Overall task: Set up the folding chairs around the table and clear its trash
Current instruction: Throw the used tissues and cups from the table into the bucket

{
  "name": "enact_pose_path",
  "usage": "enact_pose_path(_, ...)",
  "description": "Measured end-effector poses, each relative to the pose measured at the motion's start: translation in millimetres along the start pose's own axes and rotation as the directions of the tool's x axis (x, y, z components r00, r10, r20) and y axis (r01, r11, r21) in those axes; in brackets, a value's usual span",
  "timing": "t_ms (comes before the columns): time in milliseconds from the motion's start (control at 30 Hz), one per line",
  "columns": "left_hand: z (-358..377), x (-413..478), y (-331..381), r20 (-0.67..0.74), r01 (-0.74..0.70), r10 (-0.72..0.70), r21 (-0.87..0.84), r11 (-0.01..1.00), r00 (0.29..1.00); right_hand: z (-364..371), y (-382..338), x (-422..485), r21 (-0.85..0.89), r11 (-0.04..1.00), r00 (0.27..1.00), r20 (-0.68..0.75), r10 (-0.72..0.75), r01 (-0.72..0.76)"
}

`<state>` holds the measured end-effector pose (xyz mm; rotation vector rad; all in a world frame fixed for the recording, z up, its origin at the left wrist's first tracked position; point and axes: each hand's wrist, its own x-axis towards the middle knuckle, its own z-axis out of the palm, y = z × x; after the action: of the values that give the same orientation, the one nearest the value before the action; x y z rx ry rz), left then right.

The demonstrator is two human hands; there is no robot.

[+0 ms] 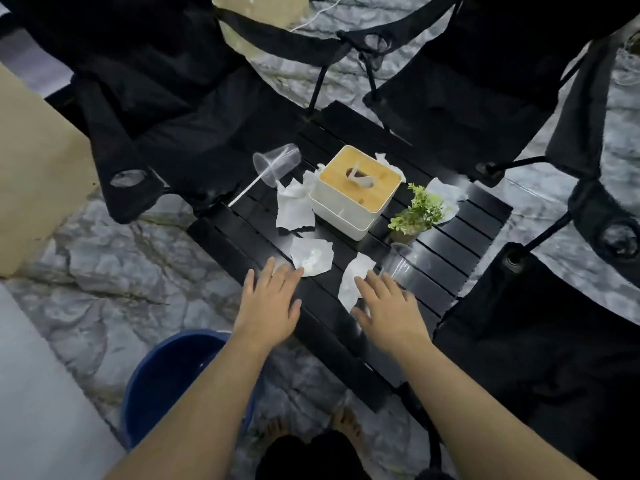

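Observation:
A black slatted table [450, 265] carries crumpled white tissues. One tissue [311, 256] lies just past the fingertips of my left hand [268, 303], which is open and flat over the near edge. My right hand [388, 306] is open too, its fingers resting on another tissue [353, 278]. More tissues [294, 202] lie by a tipped clear cup with a straw [277, 162], and one [445, 194] lies at the far side. A second clear cup [398, 263] stands beside my right hand. Black folding chairs [166, 109] [485, 74] [540, 341] stand open around the table.
A white tissue box with a wooden lid [356, 188] and a small potted plant [417, 213] sit mid-table. A blue bin [166, 375] stands on the floor under my left arm. A cardboard box [34, 168] is at the left. My bare feet [343, 431] are below.

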<state>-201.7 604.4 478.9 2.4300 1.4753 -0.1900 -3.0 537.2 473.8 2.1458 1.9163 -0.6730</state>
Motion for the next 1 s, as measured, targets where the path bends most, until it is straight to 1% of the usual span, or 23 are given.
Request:
enact_pose_path(100, 27.6, 30.7, -11.0, 0.020, -0.050, 0.049, 0.040, 0.998, 0.999, 19.1, 2.6, 29.1, 0.004, 1.000, 1.000, 0.004, 0.020, -0.020)
enact_pose_path(200, 54.6, 61.1, -18.2, -0.011, -0.103, 0.104, 0.035, 0.994, 0.995, 37.7, -0.3, 56.4, -0.020, 1.000, 1.000, -0.023, 0.007, -0.007)
enact_pose_path(267, 70.3, 79.4, -22.3, -0.014, -0.139, 0.139, 0.044, 0.989, 0.990, 50.8, -2.6, 73.7, -0.068, 0.998, 0.999, -0.038, -0.005, 0.002)
enact_pose_path(400, 100.5, 109.1, -29.0, 0.082, -0.160, 0.151, 0.113, 0.981, 0.985, 72.0, -0.8, 95.2, -0.217, 0.976, 1.000, 0.007, 0.025, -0.023)
enact_pose_path(433, 107.4, 114.7, -30.4, 0.088, -0.158, 0.148, 0.116, 0.981, 0.985, 75.6, -0.3, 97.9, -0.237, 0.971, 0.999, 0.016, 0.030, -0.025)
enact_pose_path(500, 119.0, 122.5, -34.8, 0.028, -0.147, 0.145, 0.055, 0.988, 0.989, 81.5, -0.2, 102.0, -0.222, 0.975, 1.000, -0.018, 0.016, -0.019)
enact_pose_path(567, 121.8, 126.9, -39.4, -0.095, -0.202, 0.195, -0.062, 0.977, 0.976, 82.6, -0.8, 103.8, -0.154, 0.988, 0.999, -0.045, -0.017, 0.010)
enact_pose_path(633, 120.0, 126.7, -46.7, -0.215, -0.239, 0.207, -0.135, 0.962, 0.954, 80.3, -3.1, 104.7, -0.125, 0.991, 0.998, -0.034, -0.047, 0.042)
enact_pose_path(733, 104.4, 104.4, -64.7, -0.333, -0.236, 0.160, -0.200, 0.951, 0.929, 70.8, -17.7, 104.1, -0.089, 0.993, 0.991, -0.102, -0.090, 0.081)
enact_pose_path(833, 92.0, 60.4, -95.2, -0.458, -0.178, 0.046, -0.251, 0.951, 0.888, 66.5, -55.0, 101.3, -0.136, 0.970, 0.942, -0.245, -0.228, 0.200)
enact_pose_path(933, 97.2, -2.8, -143.1, -0.506, -0.061, -0.109, -0.307, 0.950, 0.856, 70.4, -112.9, 94.4, -0.050, 0.930, 0.884, -0.297, -0.361, 0.363)
enact_pose_path(967, 105.9, -27.6, -161.2, -0.500, -0.003, -0.172, -0.330, 0.944, 0.849, 75.0, -135.9, 91.1, -0.049, 0.900, 0.855, -0.294, -0.427, 0.432)
enact_pose_path(1000, 114.5, -53.1, -177.4, -0.482, 0.068, -0.241, -0.348, 0.935, 0.842, 80.6, -158.9, 87.4, -0.047, 0.868, 0.833, -0.261, -0.488, 0.494)
